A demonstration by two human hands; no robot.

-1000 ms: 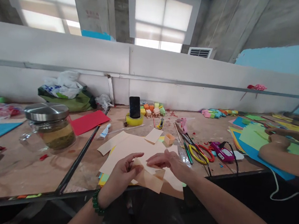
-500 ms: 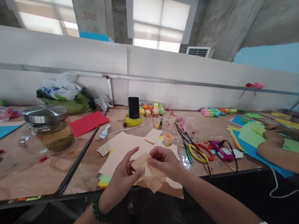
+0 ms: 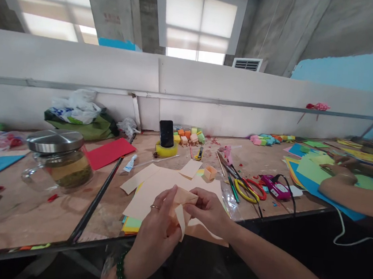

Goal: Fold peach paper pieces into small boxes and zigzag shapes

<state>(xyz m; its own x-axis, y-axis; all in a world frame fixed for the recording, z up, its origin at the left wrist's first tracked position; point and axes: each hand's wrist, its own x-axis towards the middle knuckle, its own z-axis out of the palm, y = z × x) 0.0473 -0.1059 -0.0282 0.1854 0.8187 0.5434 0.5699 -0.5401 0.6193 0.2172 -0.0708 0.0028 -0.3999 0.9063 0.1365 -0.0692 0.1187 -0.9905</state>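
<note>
Pinching a folded peach paper (image 3: 185, 196) between them, both hands work just over the near edge of the workbench (image 3: 96, 232). The left hand (image 3: 157, 229), with a ring (image 3: 155, 207) on one finger and a green bead bracelet (image 3: 121, 272) at the wrist, curls its fingers around the paper's left side, thumb underneath. The right hand (image 3: 210, 211) grips the paper's right edge between thumb and bent forefinger; its other fingers are tucked in. A narrow flap stands curved between the two thumbs. Beneath and beyond the fingers spread loose peach sheets (image 3: 165, 179), and just past the right fingertips sits a small open paper box (image 3: 210, 173). Farther ahead of the fingers, a smartphone (image 3: 166, 133) leans upright on a yellow tape roll (image 3: 166, 150). Right of the right fingers lies a yellow-handled tool (image 3: 246, 193); well to the left of the left fingers stands a lidded glass mug (image 3: 66, 169). Far right of both, a co-worker's forearm (image 3: 351, 188) rests over green and blue paper.
</note>
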